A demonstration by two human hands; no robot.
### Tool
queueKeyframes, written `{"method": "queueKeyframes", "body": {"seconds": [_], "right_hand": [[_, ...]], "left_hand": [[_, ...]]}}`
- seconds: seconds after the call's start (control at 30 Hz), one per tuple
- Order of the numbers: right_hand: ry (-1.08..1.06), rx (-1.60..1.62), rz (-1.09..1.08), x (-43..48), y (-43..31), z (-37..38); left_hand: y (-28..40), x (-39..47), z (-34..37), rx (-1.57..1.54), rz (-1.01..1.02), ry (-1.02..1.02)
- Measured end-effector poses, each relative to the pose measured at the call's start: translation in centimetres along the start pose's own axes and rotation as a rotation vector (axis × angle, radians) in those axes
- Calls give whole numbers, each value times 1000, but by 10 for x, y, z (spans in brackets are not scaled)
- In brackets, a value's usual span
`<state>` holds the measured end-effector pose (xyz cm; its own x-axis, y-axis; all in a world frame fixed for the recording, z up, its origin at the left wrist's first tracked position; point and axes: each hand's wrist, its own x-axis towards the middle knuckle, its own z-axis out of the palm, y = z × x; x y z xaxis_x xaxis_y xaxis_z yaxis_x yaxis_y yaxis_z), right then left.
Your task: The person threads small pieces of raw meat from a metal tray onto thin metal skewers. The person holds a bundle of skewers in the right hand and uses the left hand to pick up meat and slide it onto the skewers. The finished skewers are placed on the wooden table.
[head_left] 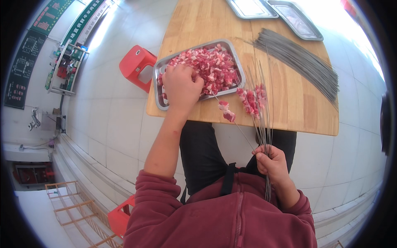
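My left hand (181, 86) reaches into the metal tray (237, 63) of diced raw meat (214, 66). Its fingertips are among the pieces, and whether they pinch one is hidden. In my right hand (271, 161) is a bundle of thin metal skewers (263, 130), gripped low and pointing away from me. One skewer slants left from the bundle, with a few meat pieces (228, 111) on it and its tip close to my left hand at the tray's near edge. Other threaded meat (252, 100) shows around the far part of the bundle, over the table beside the tray.
The wooden table (288, 102) carries a large pile of bare metal skewers (297, 65) on the right. Two more metal trays (252, 7) lie at its far end. A red plastic stool (136, 66) stands left of the table, another red stool (119, 217) at lower left.
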<state>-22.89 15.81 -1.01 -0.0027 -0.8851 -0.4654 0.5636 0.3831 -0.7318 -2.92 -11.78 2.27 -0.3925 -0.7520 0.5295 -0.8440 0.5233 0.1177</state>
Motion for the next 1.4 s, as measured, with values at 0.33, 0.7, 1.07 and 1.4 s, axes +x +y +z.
{"method": "queueKeyframes", "body": {"seconds": [0.33,0.7,1.07,1.4], "right_hand": [[-9,-1,6,1,-2,1],[-10,10,-3,1,-2,2],[-7,5,-5,2,-3,3],[-55,103,-10,1,-4,-2]], "left_hand": [[-17,-5,-25,-1620,-768,-35],[-11,-5,-22,-1560,-724,-107],[-22,-2,-7,-343,41,215],[-14,-2,-5,-818,-306,139]]}}
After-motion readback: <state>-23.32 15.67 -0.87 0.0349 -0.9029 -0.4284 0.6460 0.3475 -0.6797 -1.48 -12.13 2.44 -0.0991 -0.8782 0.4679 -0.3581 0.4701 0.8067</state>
